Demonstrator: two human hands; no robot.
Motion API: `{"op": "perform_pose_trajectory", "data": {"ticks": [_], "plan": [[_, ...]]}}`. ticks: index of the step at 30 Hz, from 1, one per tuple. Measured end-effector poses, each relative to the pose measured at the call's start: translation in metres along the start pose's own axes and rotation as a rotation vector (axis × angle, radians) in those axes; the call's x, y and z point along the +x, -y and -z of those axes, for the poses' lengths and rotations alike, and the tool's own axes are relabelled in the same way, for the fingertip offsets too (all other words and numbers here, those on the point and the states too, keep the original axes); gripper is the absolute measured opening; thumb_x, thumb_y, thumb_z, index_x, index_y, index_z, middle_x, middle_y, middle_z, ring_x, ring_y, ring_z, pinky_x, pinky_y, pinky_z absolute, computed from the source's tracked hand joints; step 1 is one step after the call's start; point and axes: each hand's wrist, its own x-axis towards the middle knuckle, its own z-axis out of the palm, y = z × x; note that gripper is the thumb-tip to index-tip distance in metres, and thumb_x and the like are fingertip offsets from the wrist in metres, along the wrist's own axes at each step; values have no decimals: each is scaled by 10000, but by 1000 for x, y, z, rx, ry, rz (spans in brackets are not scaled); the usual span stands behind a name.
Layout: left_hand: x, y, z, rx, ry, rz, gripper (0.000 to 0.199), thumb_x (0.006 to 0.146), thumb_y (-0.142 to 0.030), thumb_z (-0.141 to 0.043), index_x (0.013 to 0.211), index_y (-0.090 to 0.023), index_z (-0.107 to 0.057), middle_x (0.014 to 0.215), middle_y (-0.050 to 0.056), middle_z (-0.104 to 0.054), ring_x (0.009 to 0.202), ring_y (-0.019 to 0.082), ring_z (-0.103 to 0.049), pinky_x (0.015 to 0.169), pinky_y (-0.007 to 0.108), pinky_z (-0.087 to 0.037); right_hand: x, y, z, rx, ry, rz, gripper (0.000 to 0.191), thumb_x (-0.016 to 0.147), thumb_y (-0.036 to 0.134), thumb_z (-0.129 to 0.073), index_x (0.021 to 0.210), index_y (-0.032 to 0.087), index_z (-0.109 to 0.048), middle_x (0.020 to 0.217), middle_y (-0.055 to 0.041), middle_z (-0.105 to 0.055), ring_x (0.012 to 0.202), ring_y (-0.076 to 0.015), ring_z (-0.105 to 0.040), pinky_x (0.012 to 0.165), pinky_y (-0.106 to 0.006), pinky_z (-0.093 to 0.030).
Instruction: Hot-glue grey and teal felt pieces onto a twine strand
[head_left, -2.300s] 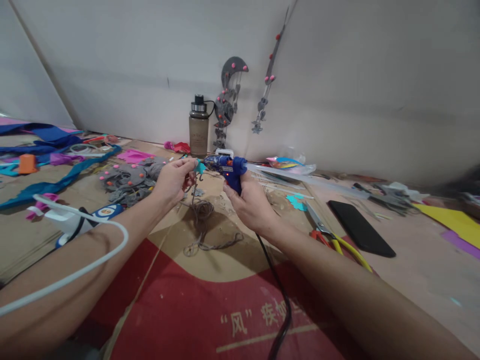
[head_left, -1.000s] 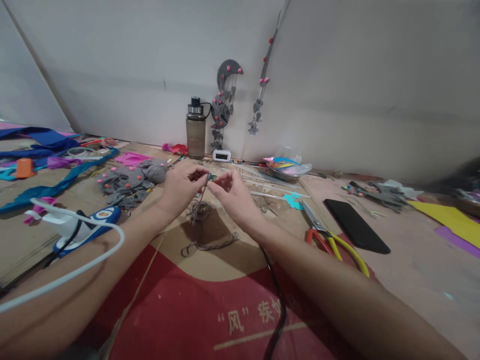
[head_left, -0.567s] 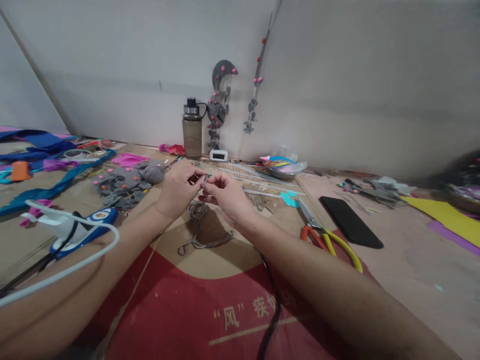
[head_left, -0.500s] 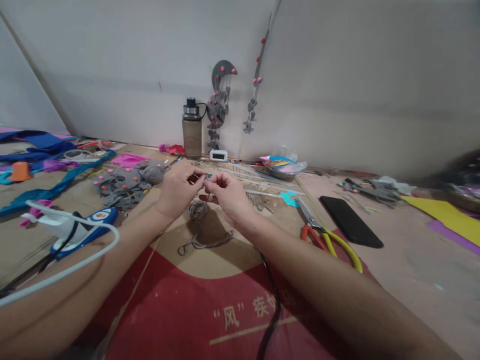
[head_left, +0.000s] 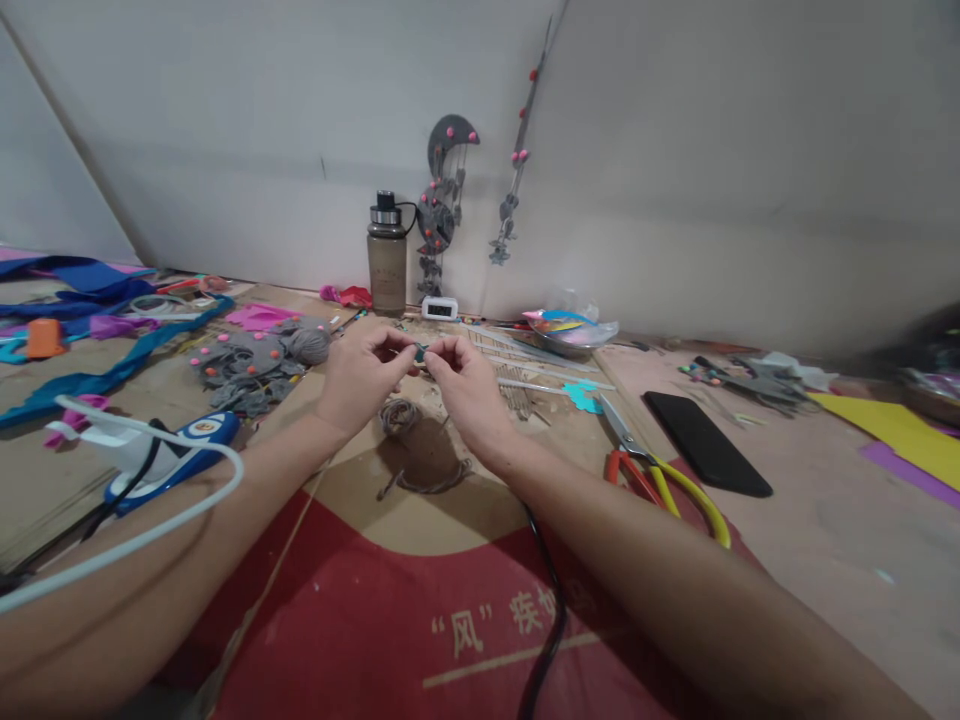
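Note:
Fingertips of my left hand (head_left: pixel 364 372) and my right hand (head_left: pixel 466 388) meet above the middle of the board, both pinched closed. Between them is a small dark teal piece (head_left: pixel 421 352), too tiny to make out in detail. Each hand grips one side of it. Under the hands lies a small coil of grey cord (head_left: pixel 399 417), and a looser stretch of cord curves in front of it. Whether the cord joins the teal piece is hard to tell.
Scissors (head_left: pixel 637 450) and a black phone (head_left: pixel 705 440) lie to the right. A bottle (head_left: pixel 388 262) and small digital clock (head_left: pixel 439 308) stand by the wall. Grey felt pieces (head_left: pixel 251 365) and a blue glue gun (head_left: pixel 180 450) sit left. A black cable (head_left: pixel 551 620) crosses the red board.
The fingertips have shifted slightly, and more of the teal piece shows between them. The loose cord below has changed shape, its left loop drawn narrower. The view has moved a little.

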Motion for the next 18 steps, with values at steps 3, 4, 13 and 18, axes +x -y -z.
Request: {"op": "perform_pose_trajectory", "data": {"ticks": [3, 4, 13, 18], "plan": [[0, -3, -1, -84, -11, 48, 150, 707, -286, -663, 773, -154, -692, 645, 27, -664, 575, 145, -639, 429, 191, -462, -1, -1, 0, 7, 16, -1, 109, 771, 299, -546, 781, 190, -540, 709, 25, -555, 655, -109, -502, 656, -252, -406], [0, -3, -1, -104, -9, 62, 152, 701, -286, -669, 765, -150, -692, 644, 29, -664, 574, 146, -639, 426, 191, -463, -1, -2, 0, 10, 20, -1, 120, 772, 307, -551, 781, 187, -547, 708, 22, -563, 653, -111, -509, 659, -255, -410], [0, -4, -3, -242, 34, 144, 225, 692, -310, -688, 815, -122, -688, 703, 53, -680, 625, 181, -668, 439, 221, -503, 1, -5, 1, -15, 9, -25, 188, 800, 348, -528, 758, 171, -575, 727, 1, -600, 678, -115, -536, 681, -257, -423], [1, -3, -4, -297, 34, 179, 207, 664, -305, -707, 763, -127, -669, 670, 40, -666, 614, 172, -663, 445, 212, -492, 0, -3, 2, -38, -10, -22, 207, 800, 358, -534, 740, 167, -588, 705, 7, -599, 659, -110, -523, 669, -255, -417]]}}
